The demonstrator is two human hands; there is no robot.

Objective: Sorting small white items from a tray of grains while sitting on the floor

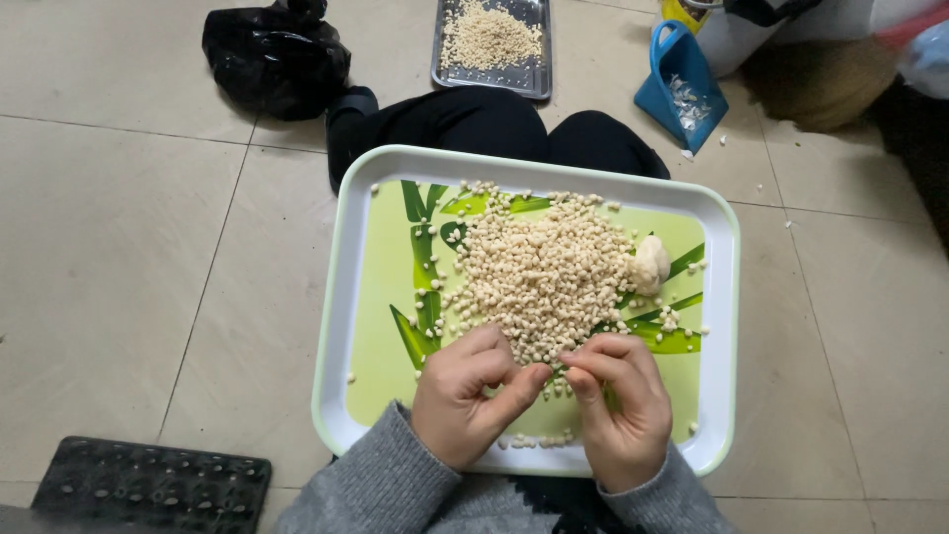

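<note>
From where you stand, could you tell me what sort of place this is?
Probably a home floor used as a food-preparation spot. The person sits on pale floor tiles with a green tray of small dough balls on the lap; a metal tray and blue dustpan lie nearby.

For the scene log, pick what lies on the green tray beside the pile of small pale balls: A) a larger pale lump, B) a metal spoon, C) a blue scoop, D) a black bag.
A: a larger pale lump rests at the pile's right edge on the green tray.
</note>
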